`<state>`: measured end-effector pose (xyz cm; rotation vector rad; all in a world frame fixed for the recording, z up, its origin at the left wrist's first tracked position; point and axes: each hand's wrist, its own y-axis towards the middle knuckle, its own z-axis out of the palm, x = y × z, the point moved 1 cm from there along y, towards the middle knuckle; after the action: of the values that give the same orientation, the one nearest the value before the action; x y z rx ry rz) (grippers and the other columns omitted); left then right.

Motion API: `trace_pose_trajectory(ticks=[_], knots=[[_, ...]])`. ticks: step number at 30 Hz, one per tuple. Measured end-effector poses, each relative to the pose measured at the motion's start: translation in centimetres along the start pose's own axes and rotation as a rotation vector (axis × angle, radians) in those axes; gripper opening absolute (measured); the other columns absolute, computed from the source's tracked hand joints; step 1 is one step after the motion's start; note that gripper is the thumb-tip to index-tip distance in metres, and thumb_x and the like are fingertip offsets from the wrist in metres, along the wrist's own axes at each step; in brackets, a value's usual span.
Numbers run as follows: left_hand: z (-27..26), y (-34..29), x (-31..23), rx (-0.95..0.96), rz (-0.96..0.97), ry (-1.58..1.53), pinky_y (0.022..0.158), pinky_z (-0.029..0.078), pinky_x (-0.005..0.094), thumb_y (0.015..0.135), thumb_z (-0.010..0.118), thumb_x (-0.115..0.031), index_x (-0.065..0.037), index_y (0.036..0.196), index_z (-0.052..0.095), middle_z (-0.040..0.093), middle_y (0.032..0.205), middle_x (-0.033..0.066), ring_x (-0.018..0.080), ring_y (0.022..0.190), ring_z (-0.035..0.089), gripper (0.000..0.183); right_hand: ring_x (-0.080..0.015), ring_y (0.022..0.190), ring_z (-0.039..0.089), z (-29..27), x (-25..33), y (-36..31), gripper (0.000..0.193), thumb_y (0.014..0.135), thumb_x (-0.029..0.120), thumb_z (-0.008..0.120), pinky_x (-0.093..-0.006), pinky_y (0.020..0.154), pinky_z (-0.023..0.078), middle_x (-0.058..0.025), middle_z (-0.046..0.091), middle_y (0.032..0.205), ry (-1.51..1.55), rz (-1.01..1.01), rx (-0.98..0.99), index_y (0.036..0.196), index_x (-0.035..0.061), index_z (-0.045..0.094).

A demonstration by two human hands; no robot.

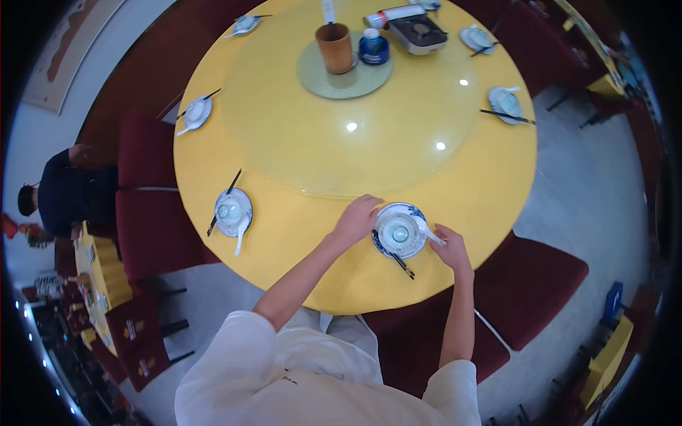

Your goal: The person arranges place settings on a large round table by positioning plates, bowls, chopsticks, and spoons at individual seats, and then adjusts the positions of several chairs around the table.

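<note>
Blue-patterned plate (419, 213) between the person's 2 hands (357, 220) (452, 248)

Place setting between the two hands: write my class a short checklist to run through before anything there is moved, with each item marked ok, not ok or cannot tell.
1. Plate wholly on the yellow table, away from its edge: ok.
2. Glass within the bowl: ok.
3. Spoon free of fingers: not ok; the right hand is at its handle end.
4. Left hand touching the plate: cannot tell; its fingers are by the upper-left rim.
5. Chopsticks clear of the plate: cannot tell; they slant past its lower-left side, but contact is unclear.
</note>
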<state>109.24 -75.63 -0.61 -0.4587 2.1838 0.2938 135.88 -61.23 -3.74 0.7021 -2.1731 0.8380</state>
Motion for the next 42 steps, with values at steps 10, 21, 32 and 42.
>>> trace_pose_trajectory(ticks=[10, 21, 32, 42], knots=[[-3.6, -14.8, -3.3, 0.224, -0.222, -0.294, 0.067, 0.054, 0.0312, 0.087, 0.069, -0.017, 0.002, 0.088, 0.066, 0.069, 0.078, 0.0109, 0.0175, 0.071, 0.067, 0.019, -0.0335, 0.099, 0.066, -0.4, 7.6, -13.9, 0.031, 0.093, 0.017, 0.063, -0.0406, 0.088, 0.052, -0.0214, 0.067, 0.11, -0.125, -0.002, -0.359, 0.116, -0.0031, 0.064], [8.2, -25.8, -8.1, 0.496, -0.488, -0.466, 0.059, 0.052, 0.0291, 0.089, 0.066, -0.021, 0.001, 0.084, 0.066, 0.066, 0.068, 0.0088, 0.0135, 0.059, 0.064, 0.022, -0.0078, 0.063, 0.057, -5.7, 3.9, -41.9, 0.014, 0.097, 0.008, 0.059, -0.0237, 0.055, 0.044, -0.0022, 0.062, 0.074, 0.568, 0.252, -0.407, 0.097, -0.0019, 0.068], [20.0, -22.8, -26.8, 0.272, -0.169, -0.027, 0.058, 0.047, 0.0301, 0.089, 0.07, -0.033, 0.001, 0.078, 0.064, 0.06, 0.064, 0.0059, 0.0136, 0.059, 0.056, 0.036, -0.0084, 0.061, 0.057, -14.0, -24.0, -62.0, 0.021, 0.092, 0.017, 0.066, -0.0223, 0.052, 0.042, -0.0024, 0.066, 0.079, 0.655, 0.503, -0.492, 0.104, 0.0009, 0.07], [24.1, -23.1, -28.9, 0.205, -0.416, 0.024, 0.062, 0.05, 0.0298, 0.089, 0.069, -0.025, 0.0, 0.091, 0.07, 0.066, 0.071, 0.0047, 0.0128, 0.067, 0.061, 0.026, -0.0103, 0.064, 0.06, -24.9, -35.4, -49.9, 0.022, 0.091, 0.014, 0.061, -0.0248, 0.053, 0.045, -0.0039, 0.067, 0.08, 0.534, 0.39, -0.073, 0.104, -0.0007, 0.069]])
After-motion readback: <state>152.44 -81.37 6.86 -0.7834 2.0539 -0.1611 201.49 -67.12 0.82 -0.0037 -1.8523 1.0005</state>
